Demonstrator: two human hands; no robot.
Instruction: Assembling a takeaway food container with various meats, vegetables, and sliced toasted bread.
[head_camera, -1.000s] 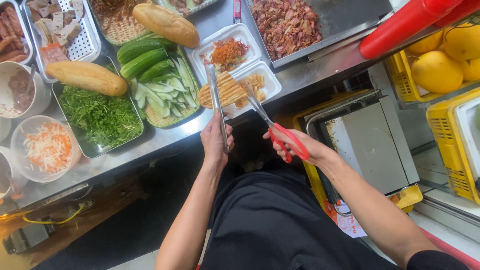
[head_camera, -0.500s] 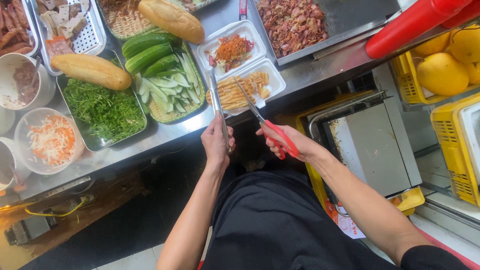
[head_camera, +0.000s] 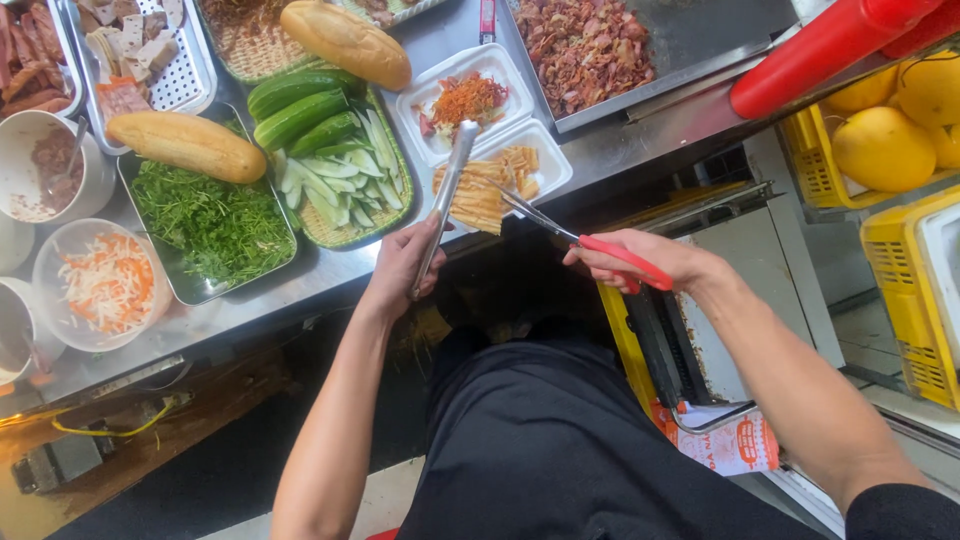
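My left hand (head_camera: 402, 268) grips long metal tongs (head_camera: 447, 190) that reach up over a white foam tray (head_camera: 545, 172) and hold a yellow, ridged piece of food (head_camera: 480, 198). My right hand (head_camera: 640, 258) holds red-handled scissors (head_camera: 575, 235); their blades point left and meet the edge of that yellow piece. A second white foam tray (head_camera: 432, 92) just behind holds shredded orange and red food.
On the steel counter (head_camera: 640, 135) stand a basket of cucumbers (head_camera: 315, 130), a tray of green herbs (head_camera: 215, 225) with a baguette (head_camera: 187, 145), a second baguette (head_camera: 345, 42), a tray of chopped meat (head_camera: 580, 45), and bowls of pickled carrot (head_camera: 105, 285). Yellow crates with fruit (head_camera: 885, 140) sit right.
Both hands have shifted slightly right and closer to the front tray. The scissors' blades have moved in onto the yellow food held by the tongs.
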